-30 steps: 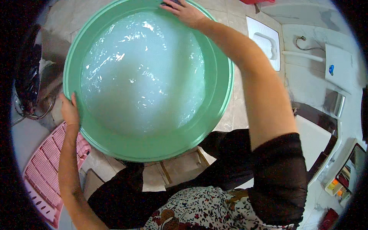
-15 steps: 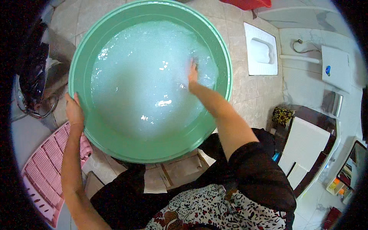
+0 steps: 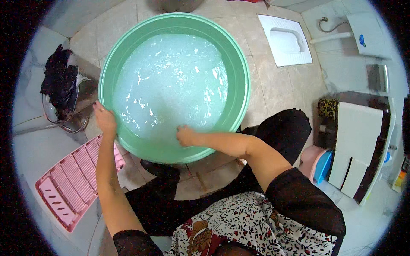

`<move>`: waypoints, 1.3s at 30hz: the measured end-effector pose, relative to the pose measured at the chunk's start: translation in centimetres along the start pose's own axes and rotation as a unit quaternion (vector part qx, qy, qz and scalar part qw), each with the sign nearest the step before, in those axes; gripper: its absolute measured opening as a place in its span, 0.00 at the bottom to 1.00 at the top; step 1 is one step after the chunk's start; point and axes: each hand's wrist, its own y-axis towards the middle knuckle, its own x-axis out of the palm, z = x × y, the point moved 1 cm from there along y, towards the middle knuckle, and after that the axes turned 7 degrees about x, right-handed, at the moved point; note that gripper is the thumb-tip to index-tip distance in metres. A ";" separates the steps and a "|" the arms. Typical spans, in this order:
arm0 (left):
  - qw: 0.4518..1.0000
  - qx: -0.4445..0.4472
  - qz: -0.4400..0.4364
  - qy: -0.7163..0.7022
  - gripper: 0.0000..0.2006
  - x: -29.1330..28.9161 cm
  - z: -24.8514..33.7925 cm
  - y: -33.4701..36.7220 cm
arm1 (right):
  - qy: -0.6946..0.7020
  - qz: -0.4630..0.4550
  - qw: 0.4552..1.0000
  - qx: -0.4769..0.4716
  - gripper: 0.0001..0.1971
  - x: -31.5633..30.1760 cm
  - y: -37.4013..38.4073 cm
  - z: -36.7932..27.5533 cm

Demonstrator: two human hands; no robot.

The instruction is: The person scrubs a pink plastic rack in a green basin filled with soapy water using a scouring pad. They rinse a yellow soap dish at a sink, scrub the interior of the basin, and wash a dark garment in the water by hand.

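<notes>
A large round green tub (image 3: 244, 91) of cloudy bluish water (image 3: 171, 77) stands on the floor in front of me. My left hand (image 3: 106, 120) grips its rim at the near left side, fingers over the edge. Inside the tub, close to its near wall, my right hand (image 3: 186, 135) meets the water. The fingertips there are smeared and partly dipped, so their pose is unclear. Ripples and bright glints cover the surface, and nothing solid shows in the cloudy water.
At left lie a pink slatted plastic rack (image 3: 79, 179) and a bin holding dark cloth (image 3: 60, 77). A white squat toilet (image 3: 286, 40) is set in the tiled floor at the far right. On the right are a white-lidded cabinet (image 3: 356, 132) and pink and blue basins (image 3: 314, 164).
My right hand has swept from the tub's right side toward its near wall, leaving more ripples. My left hand stays on the rim. The view has shifted, and the tub's far rim now shows whole.
</notes>
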 end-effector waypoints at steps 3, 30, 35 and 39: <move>0.979 0.147 -0.087 0.107 0.27 0.5 -1.2 -5.8 | -0.114 -0.031 0.968 -0.224 0.18 1.4 -2.1 -3.6; 0.697 0.452 -0.550 0.091 0.12 -0.7 32.5 -18.9 | -0.276 0.007 0.951 -0.139 0.15 -3.6 -14.8 16.3; 0.716 0.409 -0.563 0.057 0.16 0.2 39.5 -17.9 | -0.331 -0.009 0.936 -0.120 0.13 -6.3 -15.3 22.5; 0.753 0.369 -0.544 0.038 0.16 1.5 44.0 -17.0 | -0.318 0.020 0.948 -0.019 0.12 -8.0 -14.7 26.4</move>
